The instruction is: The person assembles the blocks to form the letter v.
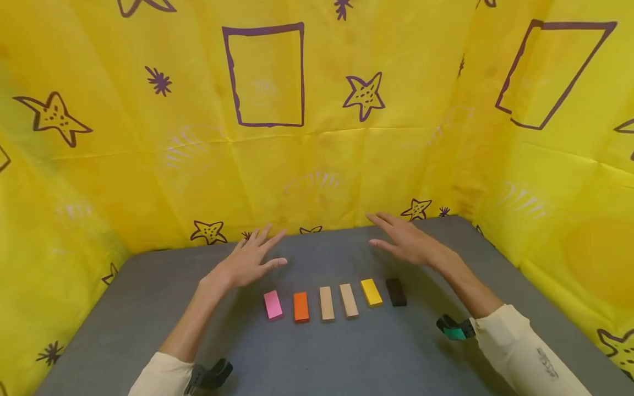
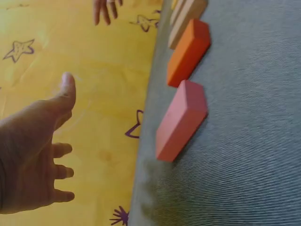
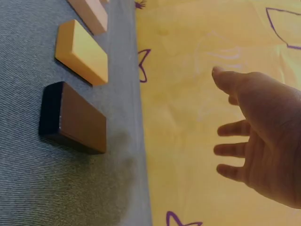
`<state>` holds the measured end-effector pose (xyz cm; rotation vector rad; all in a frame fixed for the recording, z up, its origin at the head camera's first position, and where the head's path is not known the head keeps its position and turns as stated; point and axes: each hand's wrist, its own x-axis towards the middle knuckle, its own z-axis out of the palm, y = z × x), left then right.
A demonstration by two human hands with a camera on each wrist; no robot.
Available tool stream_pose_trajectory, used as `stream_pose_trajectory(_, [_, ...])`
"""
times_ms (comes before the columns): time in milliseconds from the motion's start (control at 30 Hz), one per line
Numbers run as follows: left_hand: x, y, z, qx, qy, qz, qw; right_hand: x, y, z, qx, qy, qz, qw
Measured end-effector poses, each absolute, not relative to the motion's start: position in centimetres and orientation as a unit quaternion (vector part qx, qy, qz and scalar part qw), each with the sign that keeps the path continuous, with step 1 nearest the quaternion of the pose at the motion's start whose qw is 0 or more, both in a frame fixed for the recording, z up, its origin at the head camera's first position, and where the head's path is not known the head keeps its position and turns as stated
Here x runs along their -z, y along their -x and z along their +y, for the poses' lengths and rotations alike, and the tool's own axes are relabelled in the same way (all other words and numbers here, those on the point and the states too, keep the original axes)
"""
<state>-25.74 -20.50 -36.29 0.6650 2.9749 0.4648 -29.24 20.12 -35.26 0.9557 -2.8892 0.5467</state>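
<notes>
Several small rectangular blocks lie in a row on the grey table. From left to right in the head view come a pink block [image 1: 273, 305], an orange block [image 1: 301, 307], two plain wooden blocks [image 1: 327, 303], a yellow block [image 1: 371, 292] and a dark brown block [image 1: 396, 291]. My left hand [image 1: 249, 261] hovers above and beyond the pink block, fingers spread, holding nothing. Beyond the dark block [image 3: 77, 120], my right hand [image 1: 408, 240] is held in the air with extended fingers, touching nothing. Both wrist views show a gap between hand and blocks.
A yellow cloth [image 1: 317, 159] with drawn starfish and frames hangs behind and at both sides of the table [image 1: 317, 363]. Dark straps with camera mounts [image 1: 453, 328] sit at the cuffs of the light sleeves [image 1: 525, 352].
</notes>
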Motion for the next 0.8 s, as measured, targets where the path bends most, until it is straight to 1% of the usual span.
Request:
stream_pose_trajectory(133, [36.5, 25.2, -19.7, -0.165, -0.237, 0.957, 0.028, 35.2, 28.5, 19.8, -0.174, -0.322, -0.931, 0.02])
stream_pose_trajectory(367, [37.2, 23.8, -17.5, -0.186, -0.262, 0.946, 0.032, 35.7, 26.8, 18.5, -0.163, -0.339, -0.926, -0.016])
stream_pose_trajectory(567, [37.6, 22.7, -16.0, -0.175, -0.289, 0.94, 0.046, 36.1, 25.5, 17.2, -0.123, -0.367, -0.922, -0.02])
stream_pose_trajectory(800, [37.8, 22.3, -15.2, -0.163, -0.291, 0.941, 0.058, 36.4, 24.6, 16.3, -0.113, -0.37, -0.921, -0.038])
